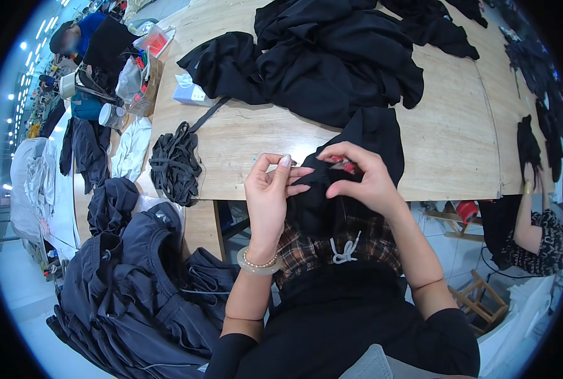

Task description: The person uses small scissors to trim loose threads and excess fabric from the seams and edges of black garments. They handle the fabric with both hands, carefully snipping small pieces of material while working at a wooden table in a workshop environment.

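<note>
Head view: at frame centre, a black garment [376, 136] is draped over the table [445, 158] edge. A small red-handled tool [346, 168] is grasped by the right hand [371, 183]; left hand [267, 189] at cloth, pinch cannot be told. Fabric best kept taut, tool tip well clear.

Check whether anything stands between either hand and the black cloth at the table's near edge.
Only a small red-handled tool, in the right hand, over the black cloth. Nothing visible blocks the left hand; its fingers reach the cloth.
</note>
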The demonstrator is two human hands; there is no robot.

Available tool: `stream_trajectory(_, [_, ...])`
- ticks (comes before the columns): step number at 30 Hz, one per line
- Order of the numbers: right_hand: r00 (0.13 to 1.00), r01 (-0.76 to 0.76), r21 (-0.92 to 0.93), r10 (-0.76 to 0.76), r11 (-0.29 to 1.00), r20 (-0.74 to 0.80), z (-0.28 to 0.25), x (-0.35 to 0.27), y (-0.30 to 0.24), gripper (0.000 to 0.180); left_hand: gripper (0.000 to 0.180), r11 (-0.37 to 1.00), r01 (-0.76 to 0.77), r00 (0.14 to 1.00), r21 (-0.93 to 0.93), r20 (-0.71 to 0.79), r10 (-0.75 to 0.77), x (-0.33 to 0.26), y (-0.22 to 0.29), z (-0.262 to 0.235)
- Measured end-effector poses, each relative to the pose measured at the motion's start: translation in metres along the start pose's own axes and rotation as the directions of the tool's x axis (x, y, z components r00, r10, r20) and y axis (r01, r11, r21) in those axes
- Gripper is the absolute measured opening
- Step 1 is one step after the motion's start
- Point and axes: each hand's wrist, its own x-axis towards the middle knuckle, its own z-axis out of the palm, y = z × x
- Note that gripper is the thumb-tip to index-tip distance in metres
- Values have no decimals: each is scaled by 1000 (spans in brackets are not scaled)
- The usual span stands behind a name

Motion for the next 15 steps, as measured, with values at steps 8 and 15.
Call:
stream_trajectory(8, [980,-64,63,75,996,-186,13,1,-1,10,14,979,131,991,-156,42,-126,4,-7,-5])
stream_trajectory(15, [959,-50,-172,-1,984,-282,-4,-11,3,22,15,887,242,970,-393,128,-208,10,-20,-16])
